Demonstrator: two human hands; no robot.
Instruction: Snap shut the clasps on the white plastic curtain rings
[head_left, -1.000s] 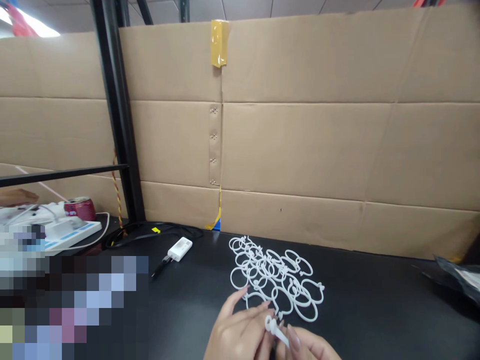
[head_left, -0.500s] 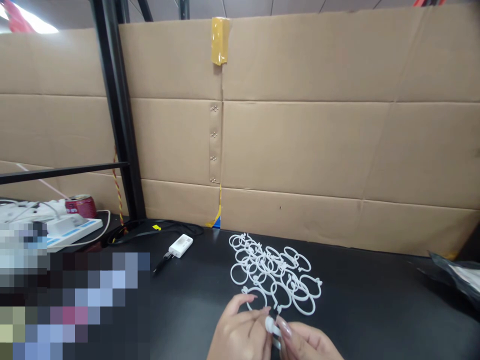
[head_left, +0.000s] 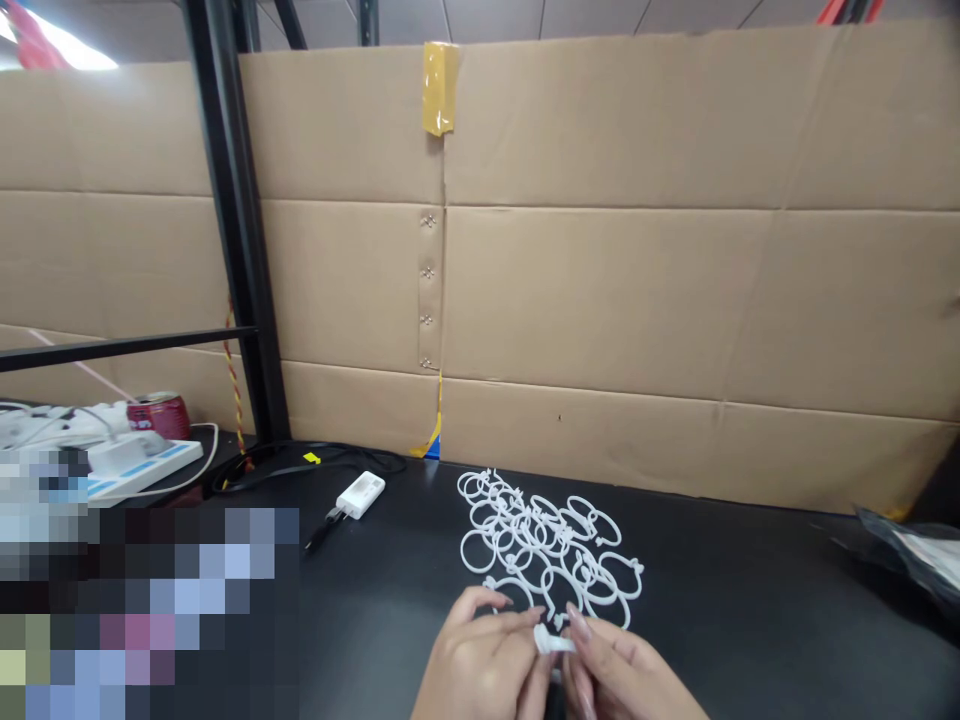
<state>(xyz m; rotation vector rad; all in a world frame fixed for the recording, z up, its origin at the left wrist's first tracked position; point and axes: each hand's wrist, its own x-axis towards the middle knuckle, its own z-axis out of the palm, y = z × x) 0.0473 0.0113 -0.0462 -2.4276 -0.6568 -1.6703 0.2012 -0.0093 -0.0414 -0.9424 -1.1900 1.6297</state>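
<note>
I'm watching the left hand (head_left: 484, 660) and right hand (head_left: 637, 668) pinching a small white piece (head_left: 553, 643) between them, its long axis running crosswise, knobbed end leftward, just nearside of the heaped white rings (head_left: 561, 570).

A tall wall of creased brown cardboard (head_left: 600, 300) stretches from 9 o'clock through 3 o'clock, its vertical seam capped near 12 by a glossy yellow tape patch (head_left: 439, 88). Above shows a grey panelled ceiling (head_left: 510, 18), with a bright white light (head_left: 82, 52) at 10. A slanting black metal post (head_left: 232, 210) stands nearby, a thin black bar (head_left: 127, 347) meeting it from 9. A flat black tabletop (head_left: 750, 600) spreads around 5.
</note>
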